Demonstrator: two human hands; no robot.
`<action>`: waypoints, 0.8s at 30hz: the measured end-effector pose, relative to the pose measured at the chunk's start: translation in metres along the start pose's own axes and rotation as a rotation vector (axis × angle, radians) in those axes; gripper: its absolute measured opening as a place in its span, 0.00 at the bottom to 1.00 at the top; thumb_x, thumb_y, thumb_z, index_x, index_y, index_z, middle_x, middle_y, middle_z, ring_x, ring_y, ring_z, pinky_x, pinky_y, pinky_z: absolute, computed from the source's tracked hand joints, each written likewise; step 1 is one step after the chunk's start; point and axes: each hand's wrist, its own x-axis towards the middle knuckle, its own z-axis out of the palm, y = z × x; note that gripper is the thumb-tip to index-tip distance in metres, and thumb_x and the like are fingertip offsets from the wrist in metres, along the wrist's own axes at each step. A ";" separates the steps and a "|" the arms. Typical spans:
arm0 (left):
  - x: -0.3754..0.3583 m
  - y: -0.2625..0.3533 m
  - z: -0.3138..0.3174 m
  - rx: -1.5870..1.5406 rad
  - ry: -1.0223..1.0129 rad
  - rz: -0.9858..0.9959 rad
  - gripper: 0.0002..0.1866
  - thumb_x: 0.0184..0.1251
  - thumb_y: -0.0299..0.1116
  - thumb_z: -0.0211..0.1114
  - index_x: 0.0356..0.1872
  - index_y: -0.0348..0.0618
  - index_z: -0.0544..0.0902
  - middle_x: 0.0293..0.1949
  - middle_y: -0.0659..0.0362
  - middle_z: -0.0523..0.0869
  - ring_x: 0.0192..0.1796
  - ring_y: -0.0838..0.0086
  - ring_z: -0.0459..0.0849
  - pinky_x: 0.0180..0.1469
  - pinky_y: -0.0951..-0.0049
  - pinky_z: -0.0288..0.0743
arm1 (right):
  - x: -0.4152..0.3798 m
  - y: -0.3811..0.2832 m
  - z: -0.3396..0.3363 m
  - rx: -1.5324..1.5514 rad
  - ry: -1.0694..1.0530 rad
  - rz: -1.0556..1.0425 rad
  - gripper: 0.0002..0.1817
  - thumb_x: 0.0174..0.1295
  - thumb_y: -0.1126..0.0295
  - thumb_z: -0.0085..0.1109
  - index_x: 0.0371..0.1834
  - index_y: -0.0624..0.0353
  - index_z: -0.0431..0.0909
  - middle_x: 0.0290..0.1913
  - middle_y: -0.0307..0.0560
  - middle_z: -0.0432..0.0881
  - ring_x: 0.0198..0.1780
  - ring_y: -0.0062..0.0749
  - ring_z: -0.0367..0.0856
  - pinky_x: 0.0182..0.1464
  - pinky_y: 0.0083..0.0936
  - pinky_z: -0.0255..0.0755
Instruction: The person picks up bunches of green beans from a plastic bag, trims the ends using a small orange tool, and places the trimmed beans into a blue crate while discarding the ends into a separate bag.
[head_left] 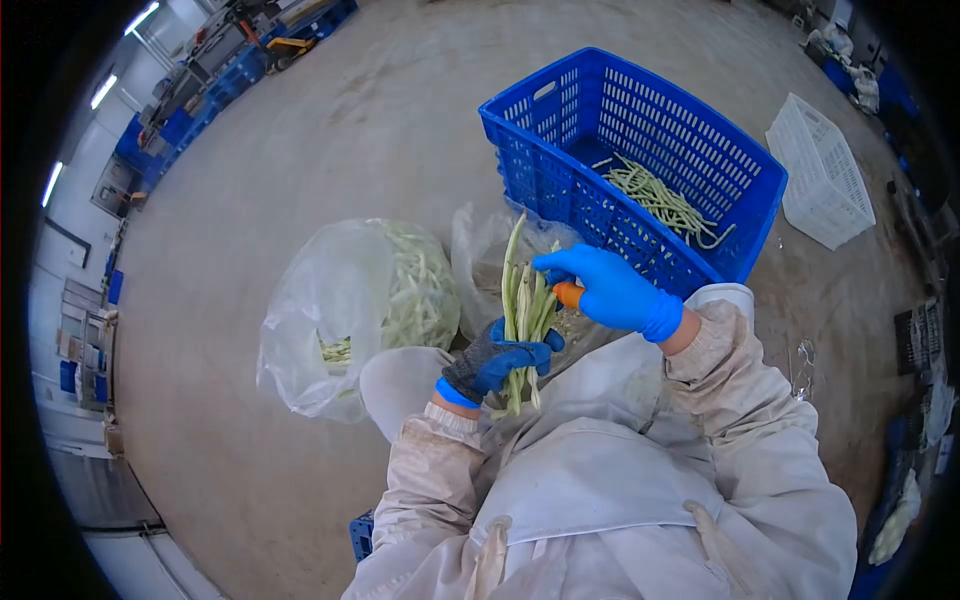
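My left hand [503, 362], in a dark grey and blue work glove over a blue one, is closed round a bunch of long green beans [522, 300]. The beans point up and away from me, their lower ends sticking out below the fist. My right hand [612, 288], in a thin blue glove, is beside the upper part of the bunch, fingers bent and the index fingertip close to the beans. A short orange piece [568, 294] shows where its thumb would be. What the right fingers pinch is hidden. An opened clear plastic bag [490, 240] lies beyond the bunch.
A blue perforated crate [640, 150] with loose long beans [665, 198] inside stands ahead to the right. Left of my knees sits a bulging clear bag [330, 290] of beans. Farther right is a white crate [822, 175]. Pallets and equipment line the far left wall.
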 end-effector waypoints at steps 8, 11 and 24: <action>0.006 -0.003 0.003 0.068 0.071 -0.047 0.23 0.58 0.26 0.63 0.55 0.36 0.72 0.39 0.55 0.82 0.34 0.71 0.81 0.37 0.72 0.76 | -0.002 0.008 0.029 -0.584 0.151 -0.193 0.10 0.50 0.78 0.58 0.37 0.57 0.78 0.33 0.49 0.79 0.37 0.47 0.77 0.37 0.33 0.73; 0.018 -0.012 0.000 0.053 0.090 -0.002 0.20 0.58 0.28 0.63 0.52 0.35 0.74 0.37 0.55 0.82 0.33 0.73 0.81 0.35 0.73 0.75 | 0.000 0.023 0.044 -0.601 0.319 -0.118 0.08 0.49 0.78 0.57 0.34 0.56 0.77 0.32 0.51 0.79 0.34 0.49 0.76 0.35 0.37 0.72; 0.000 0.004 0.007 -0.152 -0.030 -0.086 0.36 0.56 0.25 0.63 0.67 0.37 0.60 0.33 0.61 0.75 0.31 0.78 0.72 0.34 0.76 0.70 | -0.002 0.055 -0.034 -0.195 0.204 -0.038 0.20 0.59 0.77 0.54 0.57 0.56 0.73 0.48 0.50 0.78 0.48 0.36 0.77 0.51 0.29 0.71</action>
